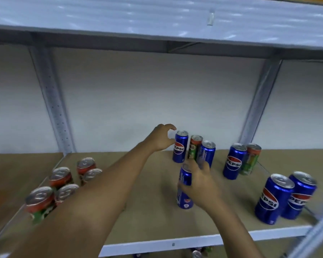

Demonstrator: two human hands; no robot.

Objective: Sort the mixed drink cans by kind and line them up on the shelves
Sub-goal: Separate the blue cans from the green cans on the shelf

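Fingers of the right hand (198, 185) wrap round a blue can (184, 187) standing on the shelf (151, 216). Left hand (161, 138) hangs open, fingers curved and holding nothing, just beside another blue can (179, 147), with a red and green can (194, 147) past it.

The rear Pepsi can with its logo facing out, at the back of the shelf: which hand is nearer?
Left. The left hand hovers curled just beside the rear Pepsi can; the right hand grips another blue can further forward.
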